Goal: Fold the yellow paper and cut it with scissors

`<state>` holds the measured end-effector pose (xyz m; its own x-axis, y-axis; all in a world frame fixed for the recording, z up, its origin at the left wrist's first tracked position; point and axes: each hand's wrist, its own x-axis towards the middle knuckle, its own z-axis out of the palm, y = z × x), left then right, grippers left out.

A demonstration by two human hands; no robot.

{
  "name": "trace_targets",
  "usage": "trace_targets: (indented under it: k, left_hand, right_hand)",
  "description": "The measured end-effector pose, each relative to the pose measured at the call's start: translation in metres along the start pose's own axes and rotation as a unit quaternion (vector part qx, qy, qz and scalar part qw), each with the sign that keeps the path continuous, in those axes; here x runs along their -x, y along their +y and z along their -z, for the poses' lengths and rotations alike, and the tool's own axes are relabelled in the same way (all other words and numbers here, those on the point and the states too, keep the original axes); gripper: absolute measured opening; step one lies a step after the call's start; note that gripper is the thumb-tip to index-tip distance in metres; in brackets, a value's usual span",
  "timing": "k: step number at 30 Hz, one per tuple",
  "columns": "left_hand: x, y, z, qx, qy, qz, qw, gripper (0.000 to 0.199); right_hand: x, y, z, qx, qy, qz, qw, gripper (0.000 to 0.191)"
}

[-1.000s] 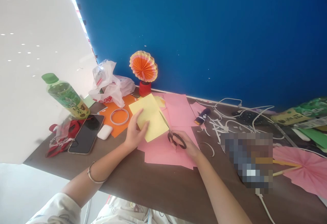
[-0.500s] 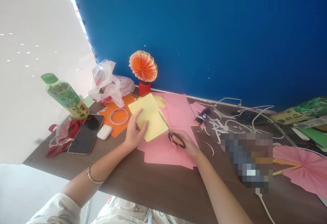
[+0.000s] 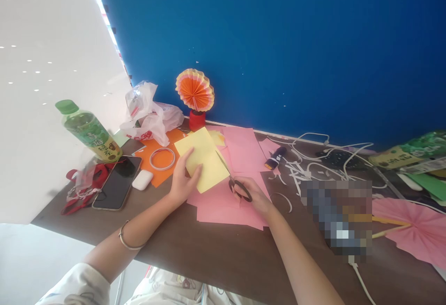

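Observation:
My left hand (image 3: 184, 179) holds a yellow paper sheet (image 3: 205, 158), its thumb lying on top and the other fingers at the sheet's left edge. In my right hand (image 3: 252, 196) are dark-handled scissors (image 3: 240, 189), their blades pointing up and left along the sheet's right edge. Pink sheets (image 3: 230, 207) lie beneath the yellow one, and another pink sheet (image 3: 245, 149) lies behind. To the left, a roll of tape (image 3: 162, 159) rests on orange paper (image 3: 158, 178).
A green-capped bottle (image 3: 92, 133), a phone (image 3: 117, 183) and a white case (image 3: 142, 180) are on the left. A paper fan (image 3: 195, 90) stands at the back. Glue stick (image 3: 275, 158), paper strips, white cables (image 3: 348, 149) and a pink fan (image 3: 416, 226) lie right.
The scissors' handles have shifted very slightly in my right hand. My left hand and the yellow sheet look unmoved.

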<state>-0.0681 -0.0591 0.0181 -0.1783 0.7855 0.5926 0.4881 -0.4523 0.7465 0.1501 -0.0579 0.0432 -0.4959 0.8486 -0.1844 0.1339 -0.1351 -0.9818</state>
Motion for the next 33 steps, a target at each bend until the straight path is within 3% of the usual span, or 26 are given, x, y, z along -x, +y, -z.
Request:
trace_targets:
  k: [14, 26, 33]
  left_hand:
    - [0.0026, 0.0044, -0.0012, -0.008, -0.016, 0.002, 1.0, 0.047]
    - [0.0045, 0.0011, -0.0025, -0.006, -0.01, 0.003, 1.0, 0.048]
    - [0.0047, 0.0048, -0.0015, -0.011, -0.02, 0.003, 1.0, 0.047]
  right_hand:
    - [0.0012, -0.0004, -0.0003, 0.023, -0.02, 0.031, 0.999, 0.035]
    - [0.0004, 0.0006, -0.0031, 0.0, -0.01, 0.002, 1.0, 0.035]
    - [-0.0004, -0.0004, -0.004, 0.026, -0.014, 0.031, 0.999, 0.035]
